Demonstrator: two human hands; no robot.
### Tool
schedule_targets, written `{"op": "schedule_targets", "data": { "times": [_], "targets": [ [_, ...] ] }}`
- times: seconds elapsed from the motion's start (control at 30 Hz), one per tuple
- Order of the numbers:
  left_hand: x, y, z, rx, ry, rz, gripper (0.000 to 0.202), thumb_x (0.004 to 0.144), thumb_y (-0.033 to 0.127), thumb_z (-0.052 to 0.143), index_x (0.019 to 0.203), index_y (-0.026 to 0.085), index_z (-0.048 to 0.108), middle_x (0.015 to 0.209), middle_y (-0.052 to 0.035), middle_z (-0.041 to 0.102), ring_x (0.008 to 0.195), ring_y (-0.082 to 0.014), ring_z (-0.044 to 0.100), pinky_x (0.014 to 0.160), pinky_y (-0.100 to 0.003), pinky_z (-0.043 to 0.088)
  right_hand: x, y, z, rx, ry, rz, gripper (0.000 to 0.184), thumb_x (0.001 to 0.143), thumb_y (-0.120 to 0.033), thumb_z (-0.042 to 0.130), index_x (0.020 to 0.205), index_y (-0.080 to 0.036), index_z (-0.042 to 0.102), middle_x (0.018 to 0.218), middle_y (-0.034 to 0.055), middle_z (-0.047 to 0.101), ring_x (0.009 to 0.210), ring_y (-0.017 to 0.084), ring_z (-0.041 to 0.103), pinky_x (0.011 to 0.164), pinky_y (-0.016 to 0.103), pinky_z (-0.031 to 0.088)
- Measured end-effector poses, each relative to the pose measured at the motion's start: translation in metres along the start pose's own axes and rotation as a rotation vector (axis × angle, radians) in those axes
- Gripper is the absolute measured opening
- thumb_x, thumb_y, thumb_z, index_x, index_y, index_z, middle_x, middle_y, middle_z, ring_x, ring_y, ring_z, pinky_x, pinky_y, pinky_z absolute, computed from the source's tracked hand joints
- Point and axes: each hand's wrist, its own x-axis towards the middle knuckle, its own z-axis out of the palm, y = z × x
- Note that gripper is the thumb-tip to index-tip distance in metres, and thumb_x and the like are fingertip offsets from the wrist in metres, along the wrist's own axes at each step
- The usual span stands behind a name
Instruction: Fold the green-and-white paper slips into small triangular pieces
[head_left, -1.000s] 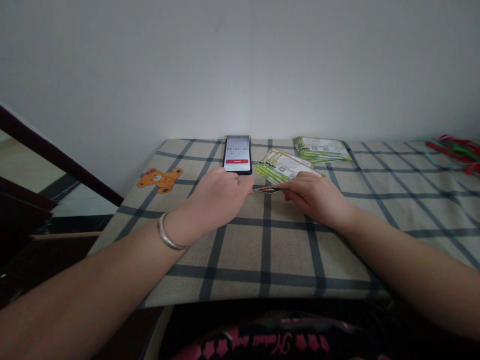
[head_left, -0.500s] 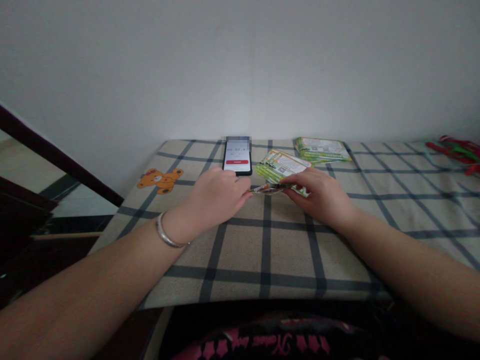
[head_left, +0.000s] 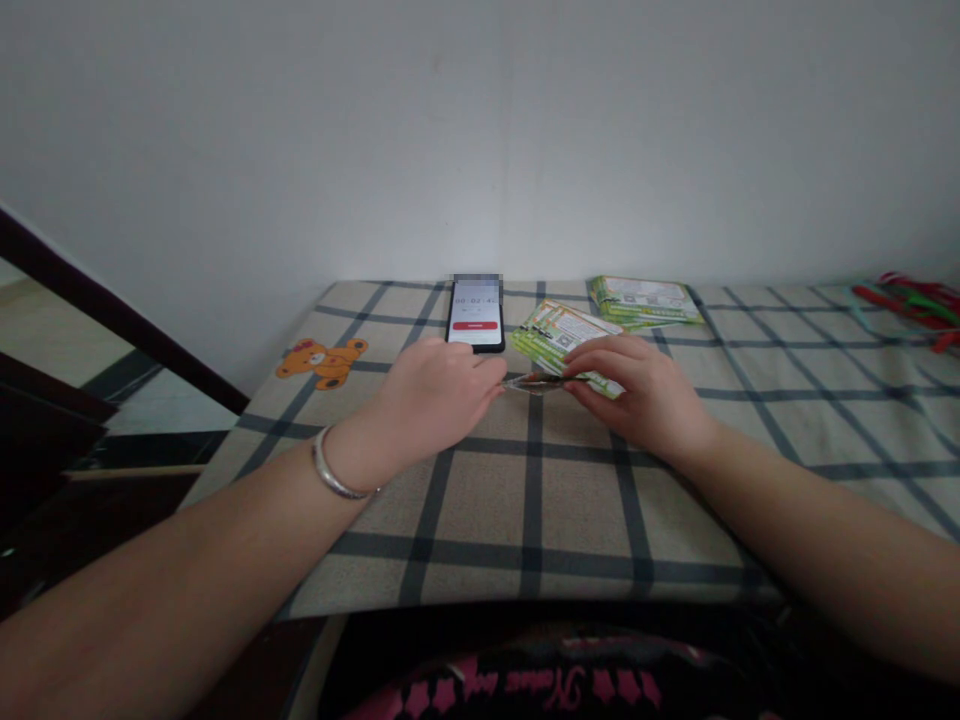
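head view: the task strip (head_left: 536, 383) on my screen is a thin, glossy sliver seen nearly edge-on, dark on top with a silvery, printed underside, hanging in the air over the cloth. my right hand (head_left: 637, 390) pinches its right end, closed narrow on it, and its lower edge overlaps the corner of the leaflets (head_left: 562, 335), a slick green-and-white stack printed with qr codes. my left hand (head_left: 431, 395) curls in at the strip's left end, but i can't tell whether it touches. a silver bangle (head_left: 334, 467) circles that wrist.

beyond them lie a black phone (head_left: 475, 315) showing a timer and a red button, and a second leaflet stack (head_left: 645, 300). all of it sits on a woven beige cloth (head_left: 540, 510) checked in dark blue, with an orange bear (head_left: 322, 362) printed on it. a red-and-green bundle (head_left: 911, 310) lies far right, against a plain white wall (head_left: 480, 130).
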Motion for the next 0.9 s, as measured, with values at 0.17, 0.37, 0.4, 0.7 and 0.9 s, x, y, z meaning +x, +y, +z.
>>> {"op": "schedule_targets", "data": {
  "times": [0.17, 0.37, 0.4, 0.7, 0.9],
  "targets": [
    [-0.001, 0.005, 0.002, 0.001, 0.076, 0.046, 0.021, 0.092, 0.027, 0.053, 0.076, 0.016, 0.061, 0.064, -0.0042, 0.061, 0.063, -0.0197, 0.06, 0.056, -0.031, 0.035, -0.001, -0.002, 0.003, -0.066, 0.001, -0.066, 0.012, 0.09, -0.024, 0.059, 0.093, -0.022, 0.07, 0.105, 0.0059, 0.071, 0.095, 0.022, 0.062, 0.083, 0.036, 0.049],
    [-0.002, 0.01, 0.006, -0.028, 0.086, 0.091, 0.017, 0.09, 0.022, 0.053, 0.076, 0.018, 0.062, 0.062, -0.0025, 0.058, 0.063, -0.0197, 0.059, 0.057, -0.031, 0.036, 0.001, -0.003, 0.007, -0.097, -0.072, -0.051, 0.011, 0.088, -0.023, 0.062, 0.093, -0.021, 0.071, 0.107, 0.006, 0.07, 0.098, 0.023, 0.06, 0.085, 0.037, 0.048],
    [-0.002, 0.01, 0.007, -0.033, 0.088, 0.089, 0.016, 0.09, 0.023, 0.053, 0.077, 0.018, 0.062, 0.063, -0.0025, 0.058, 0.063, -0.0198, 0.059, 0.057, -0.031, 0.037, 0.001, -0.003, 0.007, -0.101, -0.076, -0.054, 0.01, 0.088, -0.024, 0.062, 0.092, -0.021, 0.071, 0.107, 0.0062, 0.07, 0.098, 0.023, 0.06, 0.084, 0.037, 0.048],
    [-0.001, 0.011, 0.01, -0.1, 0.094, 0.078, 0.019, 0.09, 0.031, 0.058, 0.079, 0.017, 0.063, 0.068, -0.0029, 0.061, 0.069, -0.0184, 0.06, 0.06, -0.03, 0.038, 0.002, -0.007, 0.011, -0.102, -0.171, -0.057, 0.019, 0.091, -0.03, 0.058, 0.089, -0.022, 0.075, 0.111, 0.0059, 0.07, 0.099, 0.024, 0.059, 0.083, 0.039, 0.048],
    [0.0, 0.015, 0.014, -0.155, 0.097, 0.061, 0.016, 0.091, 0.033, 0.058, 0.088, 0.017, 0.063, 0.073, -0.003, 0.064, 0.071, -0.0202, 0.06, 0.062, -0.031, 0.04, 0.007, -0.008, 0.015, -0.048, -0.192, -0.009, 0.014, 0.087, -0.021, 0.059, 0.085, -0.018, 0.073, 0.098, 0.0059, 0.071, 0.095, 0.023, 0.058, 0.087, 0.038, 0.047]
  ]
}}
